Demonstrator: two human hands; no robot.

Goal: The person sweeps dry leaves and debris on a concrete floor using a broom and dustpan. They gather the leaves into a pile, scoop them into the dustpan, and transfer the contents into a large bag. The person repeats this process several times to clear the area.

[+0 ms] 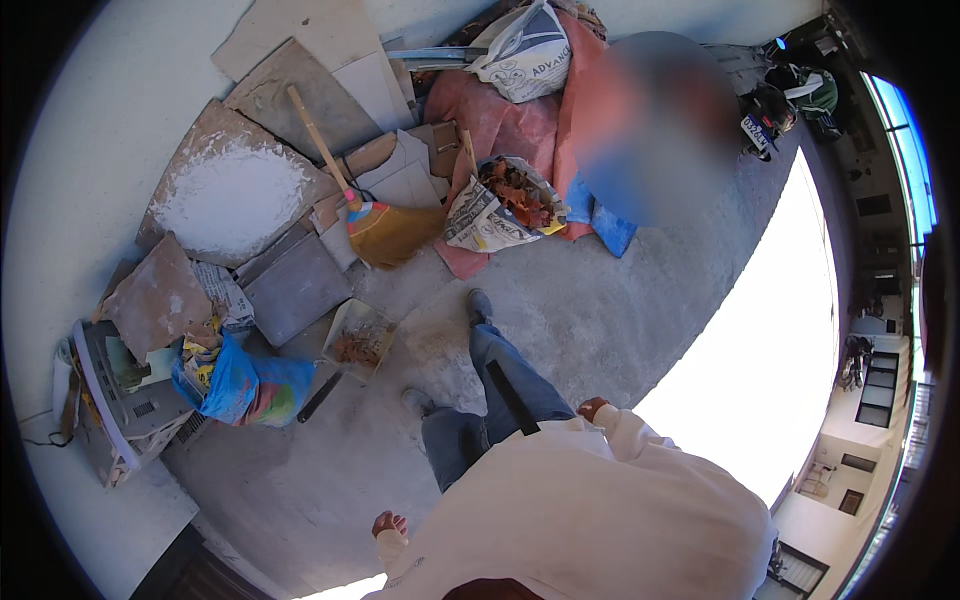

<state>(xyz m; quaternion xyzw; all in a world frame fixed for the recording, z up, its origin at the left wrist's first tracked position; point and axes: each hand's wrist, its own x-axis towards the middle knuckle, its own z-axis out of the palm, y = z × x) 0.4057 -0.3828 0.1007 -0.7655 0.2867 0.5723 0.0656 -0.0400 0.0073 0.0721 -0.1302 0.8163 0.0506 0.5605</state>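
Observation:
My left hand (390, 523) hangs at the lower middle beside my pale sleeve, its fingers curled and nothing visible in them. My right hand (592, 408) is by my right hip, partly covered by the sleeve, its fingers bent in with no object showing. Neither hand touches anything on the floor. A dustpan (360, 335) with dry leaves in it lies ahead to the left, its dark handle toward me. Beyond it a broom (385, 232) leans against cardboard, bristles down. A printed sack (490, 235) full of brown leaves stands right of the broom.
A blue bag (245, 385) of rubbish sits near a grey appliance casing (140, 400) at the left. Boards (300, 95) lean along the wall. Reddish tarp (500, 125) lies under a white sack (525, 55). A motorcycle (765, 115) stands at the far right, past bright sunlit ground (750, 330).

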